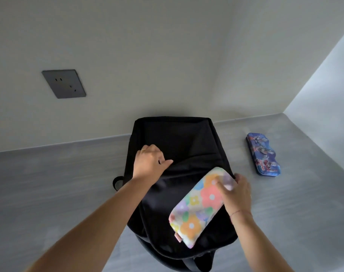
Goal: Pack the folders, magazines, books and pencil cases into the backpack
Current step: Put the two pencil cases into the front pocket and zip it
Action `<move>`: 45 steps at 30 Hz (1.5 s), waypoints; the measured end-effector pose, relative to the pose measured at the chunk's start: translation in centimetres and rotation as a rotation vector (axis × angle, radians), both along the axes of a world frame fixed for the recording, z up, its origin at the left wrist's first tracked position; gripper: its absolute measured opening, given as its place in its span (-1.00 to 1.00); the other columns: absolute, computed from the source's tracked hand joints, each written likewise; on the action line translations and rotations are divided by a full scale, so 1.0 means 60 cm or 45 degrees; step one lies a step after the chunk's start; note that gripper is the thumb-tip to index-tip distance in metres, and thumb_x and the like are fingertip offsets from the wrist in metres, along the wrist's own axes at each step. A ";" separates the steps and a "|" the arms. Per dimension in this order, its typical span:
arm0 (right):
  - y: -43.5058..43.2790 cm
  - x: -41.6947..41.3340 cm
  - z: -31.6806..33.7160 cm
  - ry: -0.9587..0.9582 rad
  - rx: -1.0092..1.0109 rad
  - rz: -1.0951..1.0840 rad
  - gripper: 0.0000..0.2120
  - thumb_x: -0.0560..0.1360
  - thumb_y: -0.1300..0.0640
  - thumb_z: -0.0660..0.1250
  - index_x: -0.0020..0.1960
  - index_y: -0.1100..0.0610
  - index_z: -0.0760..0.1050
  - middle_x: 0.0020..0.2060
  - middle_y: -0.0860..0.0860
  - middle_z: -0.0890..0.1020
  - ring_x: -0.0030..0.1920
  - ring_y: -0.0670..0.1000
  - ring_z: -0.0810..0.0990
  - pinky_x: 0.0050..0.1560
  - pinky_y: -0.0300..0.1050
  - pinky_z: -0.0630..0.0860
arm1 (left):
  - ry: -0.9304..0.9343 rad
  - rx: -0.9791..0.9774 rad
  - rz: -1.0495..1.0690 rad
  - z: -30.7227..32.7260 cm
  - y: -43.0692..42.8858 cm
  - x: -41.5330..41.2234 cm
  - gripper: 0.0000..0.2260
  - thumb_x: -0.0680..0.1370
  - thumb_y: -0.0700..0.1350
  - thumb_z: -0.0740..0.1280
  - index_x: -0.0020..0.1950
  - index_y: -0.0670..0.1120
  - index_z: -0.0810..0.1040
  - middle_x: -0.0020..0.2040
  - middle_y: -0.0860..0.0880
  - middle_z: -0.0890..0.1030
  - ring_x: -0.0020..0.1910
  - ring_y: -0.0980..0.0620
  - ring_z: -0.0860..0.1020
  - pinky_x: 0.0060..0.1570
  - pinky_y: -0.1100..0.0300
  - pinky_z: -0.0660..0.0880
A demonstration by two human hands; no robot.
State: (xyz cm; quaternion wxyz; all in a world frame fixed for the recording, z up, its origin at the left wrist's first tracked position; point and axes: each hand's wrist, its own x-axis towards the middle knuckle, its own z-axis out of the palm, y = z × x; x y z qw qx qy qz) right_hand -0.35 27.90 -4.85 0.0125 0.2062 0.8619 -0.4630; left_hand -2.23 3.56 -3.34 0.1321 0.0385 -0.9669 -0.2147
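A black backpack lies flat on the grey table, its top toward me. My left hand pinches the fabric edge of a front pocket opening at the bag's middle. My right hand grips the far end of a soft floral pencil case, white with coloured flowers, which lies slanted over the bag's right front. A blue printed tin pencil case rests on the table to the right of the bag, untouched. What is inside the bag is hidden.
The grey table runs to a white wall behind and a white side wall on the right. A dark wall socket sits on the back wall at left. A black strap loop sticks out at the bag's left.
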 end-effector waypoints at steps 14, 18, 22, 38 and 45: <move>-0.039 0.080 -0.012 -0.221 -0.895 -0.097 -0.84 0.40 0.12 0.46 -0.04 0.11 0.57 -0.08 0.13 0.69 0.00 0.18 0.65 0.08 0.25 0.56 | -0.237 -0.168 -0.226 0.001 0.031 -0.052 -0.74 0.53 0.00 0.32 0.18 -0.05 0.56 0.14 0.02 0.51 0.18 0.01 0.45 0.14 0.14 0.43; -0.038 0.067 0.020 -0.121 -0.999 0.007 -0.81 0.42 0.09 0.44 0.00 0.13 0.58 -0.03 0.15 0.69 0.01 0.19 0.65 0.11 0.24 0.55 | -0.092 -0.138 -0.193 0.001 0.027 -0.049 -0.84 0.54 -0.16 0.27 -0.02 -0.14 0.65 -0.04 -0.08 0.60 0.00 -0.10 0.56 -0.09 0.13 0.45; -0.058 0.053 0.043 -0.222 -1.053 0.109 -0.47 0.17 -0.21 0.56 -0.05 0.15 0.61 -0.06 0.32 0.64 -0.19 0.28 0.50 -0.08 0.20 0.47 | -0.223 0.010 -0.220 0.005 0.004 -0.048 -0.85 0.48 -0.11 0.40 0.01 -0.12 0.62 0.00 -0.06 0.58 0.03 -0.02 0.52 0.02 0.12 0.47; -0.067 0.075 0.035 -0.409 -1.192 0.354 -0.79 0.51 0.12 0.32 0.12 0.16 0.54 -0.03 0.13 0.70 -0.07 0.10 0.68 -0.06 0.07 0.59 | 0.117 0.155 -0.116 0.003 -0.006 -0.028 -0.88 0.52 -0.24 0.32 0.00 -0.22 0.62 -0.13 -0.14 0.63 -0.17 -0.08 0.59 -0.23 0.20 0.44; -0.109 0.008 0.079 -0.382 -1.155 0.269 -0.82 0.52 0.17 0.32 0.02 0.28 0.57 -0.10 0.18 0.68 -0.22 0.10 0.67 -0.16 0.00 0.64 | 0.186 0.291 -0.067 0.051 0.002 -0.033 -0.83 0.59 -0.16 0.24 0.09 -0.17 0.57 -0.01 -0.06 0.60 -0.11 0.04 0.53 -0.15 0.27 0.36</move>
